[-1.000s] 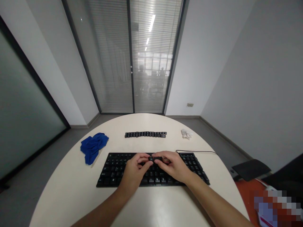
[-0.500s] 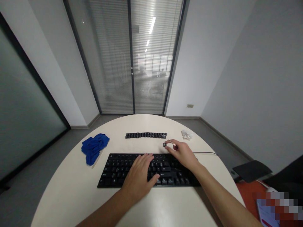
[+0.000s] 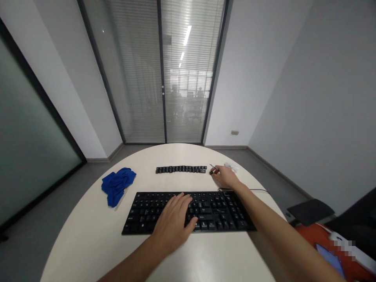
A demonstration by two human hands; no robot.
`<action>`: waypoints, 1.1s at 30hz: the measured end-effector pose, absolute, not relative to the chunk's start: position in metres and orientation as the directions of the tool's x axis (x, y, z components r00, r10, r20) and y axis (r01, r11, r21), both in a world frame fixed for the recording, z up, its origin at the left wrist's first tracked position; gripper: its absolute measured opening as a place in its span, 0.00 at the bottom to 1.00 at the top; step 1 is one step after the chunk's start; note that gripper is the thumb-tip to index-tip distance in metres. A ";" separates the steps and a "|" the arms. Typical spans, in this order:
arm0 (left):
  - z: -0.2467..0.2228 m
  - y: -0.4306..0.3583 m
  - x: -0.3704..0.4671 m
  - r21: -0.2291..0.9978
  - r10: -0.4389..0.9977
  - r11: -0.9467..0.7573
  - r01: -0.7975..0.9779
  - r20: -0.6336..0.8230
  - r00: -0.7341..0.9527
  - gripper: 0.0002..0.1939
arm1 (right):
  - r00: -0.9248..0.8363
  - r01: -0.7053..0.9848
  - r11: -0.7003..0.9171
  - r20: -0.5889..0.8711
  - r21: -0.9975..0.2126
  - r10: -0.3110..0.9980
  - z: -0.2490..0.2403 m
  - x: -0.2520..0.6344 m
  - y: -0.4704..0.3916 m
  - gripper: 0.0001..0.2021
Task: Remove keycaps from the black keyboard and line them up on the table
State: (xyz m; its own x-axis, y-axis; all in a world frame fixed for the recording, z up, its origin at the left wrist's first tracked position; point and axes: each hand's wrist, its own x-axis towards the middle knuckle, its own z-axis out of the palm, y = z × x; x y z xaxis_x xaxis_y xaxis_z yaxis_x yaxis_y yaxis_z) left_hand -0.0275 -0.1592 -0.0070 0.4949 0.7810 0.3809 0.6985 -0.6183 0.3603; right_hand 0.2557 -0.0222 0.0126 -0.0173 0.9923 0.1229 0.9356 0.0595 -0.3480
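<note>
A black keyboard (image 3: pixel 217 211) lies across the table. My left hand (image 3: pixel 173 219) rests on its middle, fingers spread and holding nothing. Beyond the keyboard, two rows of loose black keycaps (image 3: pixel 181 169) stand side by side. Just right of these rows is my right hand (image 3: pixel 223 176), its fingers pinched on a small black keycap (image 3: pixel 211 172). A thin metal tool (image 3: pixel 214 167) also sticks out from the fingers of that hand.
A blue cloth (image 3: pixel 117 184) lies at the left of the round cream table (image 3: pixel 88 239), beside a thin pale stick (image 3: pixel 121 199). Crumpled white material (image 3: pixel 232 167) sits behind my right hand. A cable (image 3: pixel 258 190) runs off to the right.
My right hand has moved away from me and slightly right with the keycap, to beside the right end of the keycap rows. My left hand has stayed on the keyboard.
</note>
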 end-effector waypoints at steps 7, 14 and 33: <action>-0.008 -0.159 -0.028 0.365 0.780 -0.619 0.695 0.387 0.492 0.24 | -0.002 0.936 0.043 0.117 -0.350 0.993 0.011 0.253 -0.012 0.12; -0.008 -0.160 -0.027 0.369 0.775 -0.625 0.688 0.394 0.493 0.24 | -0.002 0.924 0.044 0.110 -0.379 0.994 0.012 0.256 -0.017 0.11; -0.010 -0.159 -0.028 0.358 0.769 -0.631 0.688 0.410 0.491 0.24 | 0.014 0.949 0.033 0.148 -0.313 0.989 0.008 0.248 -0.014 0.11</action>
State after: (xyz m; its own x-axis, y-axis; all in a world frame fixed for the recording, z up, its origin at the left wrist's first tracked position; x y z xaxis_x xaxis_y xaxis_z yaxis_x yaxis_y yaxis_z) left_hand -0.0277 -0.1593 -0.0102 0.4907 0.7688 0.4101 0.6885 -0.6306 0.3583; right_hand 0.2481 -0.0142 0.0077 0.0141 0.9889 0.1477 0.9491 0.0332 -0.3131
